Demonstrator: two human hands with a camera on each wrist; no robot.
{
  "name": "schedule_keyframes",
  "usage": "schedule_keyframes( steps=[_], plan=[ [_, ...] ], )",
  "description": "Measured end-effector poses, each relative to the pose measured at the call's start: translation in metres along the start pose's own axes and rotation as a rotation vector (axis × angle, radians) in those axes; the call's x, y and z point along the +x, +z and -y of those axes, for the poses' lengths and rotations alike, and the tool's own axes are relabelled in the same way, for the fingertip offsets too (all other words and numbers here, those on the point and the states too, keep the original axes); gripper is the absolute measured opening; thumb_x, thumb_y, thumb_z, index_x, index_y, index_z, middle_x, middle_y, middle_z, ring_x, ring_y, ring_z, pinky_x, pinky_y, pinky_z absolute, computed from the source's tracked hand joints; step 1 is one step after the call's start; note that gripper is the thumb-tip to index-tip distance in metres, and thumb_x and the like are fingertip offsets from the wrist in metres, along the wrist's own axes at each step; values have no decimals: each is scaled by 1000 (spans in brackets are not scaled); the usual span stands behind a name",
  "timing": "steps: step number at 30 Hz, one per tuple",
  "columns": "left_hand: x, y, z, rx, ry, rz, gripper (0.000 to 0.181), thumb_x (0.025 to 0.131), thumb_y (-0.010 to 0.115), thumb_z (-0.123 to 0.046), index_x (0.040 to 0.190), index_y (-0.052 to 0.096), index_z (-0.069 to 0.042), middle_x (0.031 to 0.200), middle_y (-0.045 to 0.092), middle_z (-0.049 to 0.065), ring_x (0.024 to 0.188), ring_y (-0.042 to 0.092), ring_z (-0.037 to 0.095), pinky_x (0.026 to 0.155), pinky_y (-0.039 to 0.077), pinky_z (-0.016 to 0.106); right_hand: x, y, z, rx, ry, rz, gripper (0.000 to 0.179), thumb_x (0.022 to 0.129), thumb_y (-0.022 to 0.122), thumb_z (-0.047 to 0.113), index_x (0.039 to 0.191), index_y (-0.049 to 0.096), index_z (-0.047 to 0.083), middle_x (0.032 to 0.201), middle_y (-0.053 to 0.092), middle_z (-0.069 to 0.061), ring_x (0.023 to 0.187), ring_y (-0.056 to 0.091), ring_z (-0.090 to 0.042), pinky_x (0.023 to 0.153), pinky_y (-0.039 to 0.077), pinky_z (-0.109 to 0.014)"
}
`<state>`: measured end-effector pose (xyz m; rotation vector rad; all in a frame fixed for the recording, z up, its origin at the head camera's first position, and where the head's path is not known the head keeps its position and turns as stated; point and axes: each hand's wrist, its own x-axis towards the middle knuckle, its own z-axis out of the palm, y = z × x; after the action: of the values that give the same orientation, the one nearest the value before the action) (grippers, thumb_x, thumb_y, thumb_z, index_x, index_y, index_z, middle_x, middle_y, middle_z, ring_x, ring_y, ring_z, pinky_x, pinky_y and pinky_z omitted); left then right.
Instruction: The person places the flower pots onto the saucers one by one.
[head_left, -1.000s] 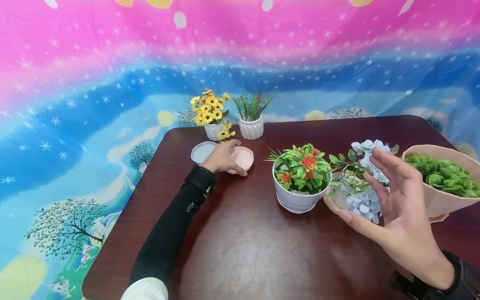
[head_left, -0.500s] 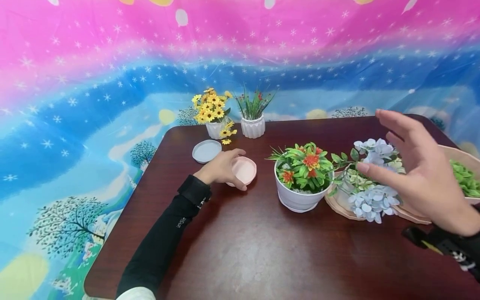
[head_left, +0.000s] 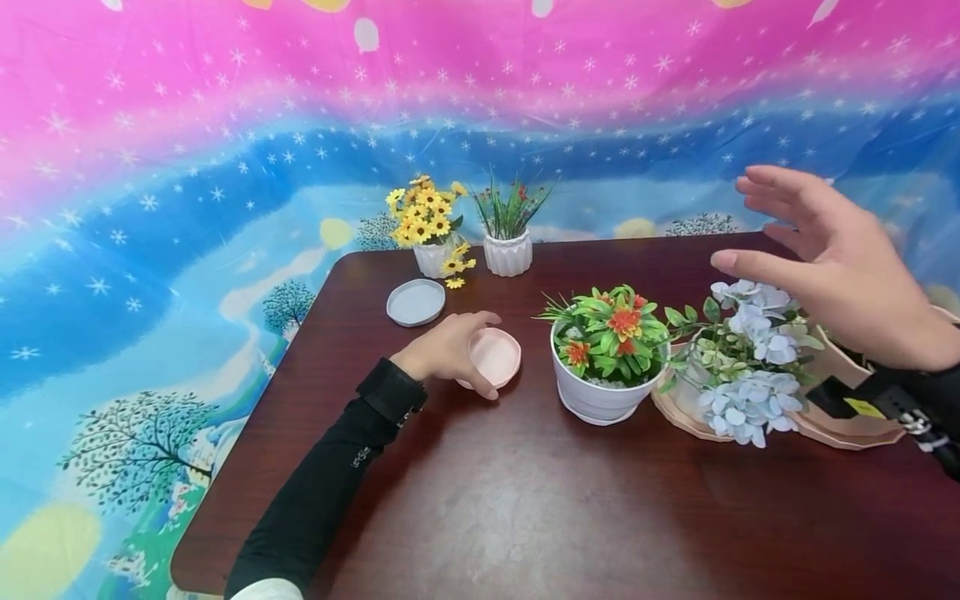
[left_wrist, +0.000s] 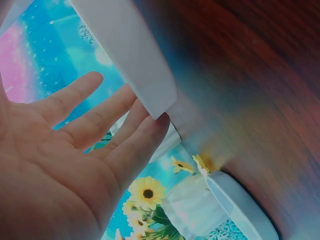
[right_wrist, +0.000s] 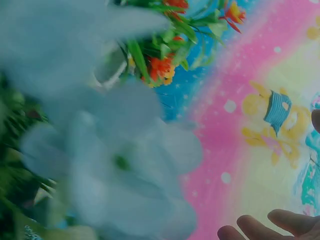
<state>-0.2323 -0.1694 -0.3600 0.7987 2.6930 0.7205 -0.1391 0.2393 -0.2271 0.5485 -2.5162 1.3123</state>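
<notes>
A small pink saucer (head_left: 497,358) lies on the table left of the middle. My left hand (head_left: 442,350) holds it by its left side, thumb at the near edge and fingers at the far edge. Up close in the left wrist view, fingertips touch the rim of this saucer (left_wrist: 132,55); the thumb is hidden. Raised in the air with spread fingers, my right hand (head_left: 847,258) holds nothing. Below it are the pale blue flowers (head_left: 753,400) of a potted plant, blurred and large in the right wrist view, where several fingertips (right_wrist: 295,220) show at the lower right.
A grey saucer (head_left: 416,302) lies behind the left hand. Yellow flowers (head_left: 423,215) and a grassy plant (head_left: 508,212) stand in white pots at the back. Right of the middle is an orange-flowered plant (head_left: 611,337) in a white pot; a beige pot (head_left: 840,392) is partly hidden.
My left hand has slid the pink saucer toward me and slightly right, away from the grey one. My right hand has risen and moved right, away from the flowers.
</notes>
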Motion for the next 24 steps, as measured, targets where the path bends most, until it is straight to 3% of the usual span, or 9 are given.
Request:
schedule_keyframes(
  steps=[18,24],
  plan=[
    [-1,10,-9,39,9,36,114,62,105,-43,155,50,-8,146,59,13,131,49,34,108,48,51,51,-14,16,-7,-22,-34,76,108,66,15,171,25,30,177,22,1,162,22,-14,119,20,-11],
    [-2,15,-10,43,7,49,114,62,105,-42,156,49,-10,147,58,12,132,48,31,106,50,51,58,-10,23,34,-21,-35,77,108,65,14,171,22,26,177,23,0,162,21,-16,126,18,-23]
  ],
)
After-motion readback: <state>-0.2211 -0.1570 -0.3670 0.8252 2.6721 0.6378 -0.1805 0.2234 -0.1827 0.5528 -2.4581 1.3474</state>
